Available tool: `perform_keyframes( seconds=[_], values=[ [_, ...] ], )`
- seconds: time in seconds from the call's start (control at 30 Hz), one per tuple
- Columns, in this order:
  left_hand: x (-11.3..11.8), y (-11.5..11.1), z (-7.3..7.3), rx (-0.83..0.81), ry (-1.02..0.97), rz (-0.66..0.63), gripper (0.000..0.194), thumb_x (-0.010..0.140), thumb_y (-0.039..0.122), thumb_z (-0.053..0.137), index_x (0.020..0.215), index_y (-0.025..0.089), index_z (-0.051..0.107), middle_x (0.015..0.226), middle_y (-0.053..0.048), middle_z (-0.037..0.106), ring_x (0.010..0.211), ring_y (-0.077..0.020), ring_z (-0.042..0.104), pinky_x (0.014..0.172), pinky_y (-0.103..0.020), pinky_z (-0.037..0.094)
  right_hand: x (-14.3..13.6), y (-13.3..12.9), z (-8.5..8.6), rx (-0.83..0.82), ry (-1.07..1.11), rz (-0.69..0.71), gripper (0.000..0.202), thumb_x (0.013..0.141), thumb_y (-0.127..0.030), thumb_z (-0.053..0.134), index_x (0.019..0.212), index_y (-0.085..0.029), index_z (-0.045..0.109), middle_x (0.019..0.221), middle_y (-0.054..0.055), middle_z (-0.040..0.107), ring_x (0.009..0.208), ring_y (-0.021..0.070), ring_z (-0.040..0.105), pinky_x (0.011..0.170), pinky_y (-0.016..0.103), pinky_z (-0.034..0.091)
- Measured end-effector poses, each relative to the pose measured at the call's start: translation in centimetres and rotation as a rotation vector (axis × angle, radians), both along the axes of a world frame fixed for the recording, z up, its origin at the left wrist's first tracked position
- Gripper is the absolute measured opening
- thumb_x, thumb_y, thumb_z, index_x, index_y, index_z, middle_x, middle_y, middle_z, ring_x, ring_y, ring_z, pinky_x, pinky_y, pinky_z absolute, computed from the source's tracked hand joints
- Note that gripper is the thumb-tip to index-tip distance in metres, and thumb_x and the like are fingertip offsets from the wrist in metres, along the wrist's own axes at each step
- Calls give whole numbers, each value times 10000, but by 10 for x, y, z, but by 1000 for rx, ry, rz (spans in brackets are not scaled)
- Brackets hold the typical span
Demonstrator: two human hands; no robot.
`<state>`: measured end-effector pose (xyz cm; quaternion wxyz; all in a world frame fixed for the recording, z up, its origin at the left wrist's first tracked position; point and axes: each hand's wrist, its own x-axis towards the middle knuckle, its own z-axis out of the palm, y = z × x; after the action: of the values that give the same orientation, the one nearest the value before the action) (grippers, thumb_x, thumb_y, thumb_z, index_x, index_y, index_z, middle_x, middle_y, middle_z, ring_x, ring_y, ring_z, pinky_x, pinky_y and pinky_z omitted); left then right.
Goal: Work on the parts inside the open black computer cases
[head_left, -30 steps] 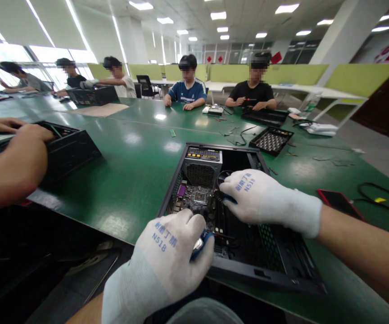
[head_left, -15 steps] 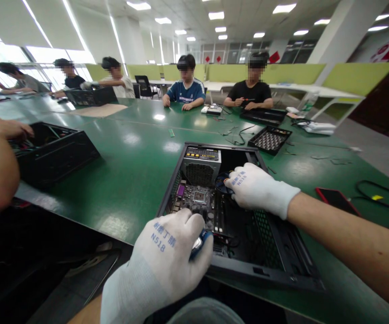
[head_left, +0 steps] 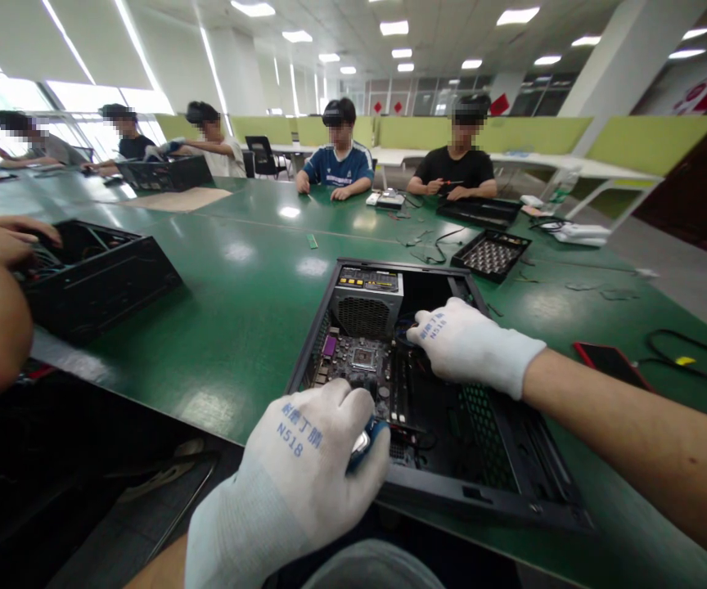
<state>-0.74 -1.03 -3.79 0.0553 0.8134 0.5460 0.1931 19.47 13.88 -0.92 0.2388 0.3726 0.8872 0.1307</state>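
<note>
An open black computer case (head_left: 427, 483) lies in front of me, with a power supply (head_left: 369, 312) at its far left and a motherboard (head_left: 353, 348) carrying a bare CPU socket below it. My left hand (head_left: 317, 450), in a white glove, is closed over the near edge of the case around a small blue object (head_left: 362, 446) with a silvery part; the fingers hide most of it. Inside the case, beside the power supply, my gloved right hand (head_left: 452, 337) pinches a bundle of dark cables (head_left: 407, 327). Its fingertips are partly hidden.
At left, a co-worker's hand reaches into another black case (head_left: 108, 278). A green memory stick (head_left: 312, 241), a black tray (head_left: 492, 254), a red-edged phone (head_left: 611, 366) and a black cable (head_left: 691, 360) lie on the green table (head_left: 224, 327). Several people sit across it.
My hands stay almost in place; the dark cables under my right fingers show less than before. The co-worker's hand at left has shifted slightly.
</note>
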Motion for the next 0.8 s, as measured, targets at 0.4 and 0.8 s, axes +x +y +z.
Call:
perform_keyframes(
  seconds=[0.4,0.8],
  values=[
    [0,-1,-1,42,-17,-3,149,990,296,505,849,250,497,823,-1,597,730,-205,585,645,-361,369,-5,21,-2,57,36,-95,297,910,-219,523,1076,-167,764,1054,166,786,969,321,752,768,396,479],
    [1,-1,0,15,11,11,163,997,318,496,844,261,499,826,-4,613,737,-221,609,641,-373,364,10,62,-7,184,157,-179,361,1021,-330,397,1220,-150,638,1091,188,774,979,314,737,779,404,443]
  ],
)
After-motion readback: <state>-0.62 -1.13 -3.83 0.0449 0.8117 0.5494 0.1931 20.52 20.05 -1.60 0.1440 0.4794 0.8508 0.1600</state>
